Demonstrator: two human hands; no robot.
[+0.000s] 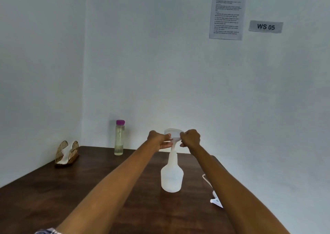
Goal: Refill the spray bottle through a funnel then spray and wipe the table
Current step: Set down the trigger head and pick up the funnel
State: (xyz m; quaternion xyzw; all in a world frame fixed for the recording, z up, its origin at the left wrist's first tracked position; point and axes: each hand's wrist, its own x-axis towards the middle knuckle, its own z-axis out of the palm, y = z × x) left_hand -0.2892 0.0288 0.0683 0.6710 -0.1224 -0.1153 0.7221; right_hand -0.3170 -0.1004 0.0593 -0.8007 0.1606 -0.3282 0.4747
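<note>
Dark wood tabletop (53, 189) lies open on your left, its right edge close by your right arm. Both arms reach forward; your left hand (158, 140) and right hand (190, 138) have fingers grasping the funnel (174, 132), which sits in the spray bottle (172, 175) directly below.

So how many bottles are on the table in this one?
2. The white spray bottle stands mid-table with the funnel in its neck, held by both hands. The purple-capped bottle stands at the back by the wall. None seems hidden.
</note>
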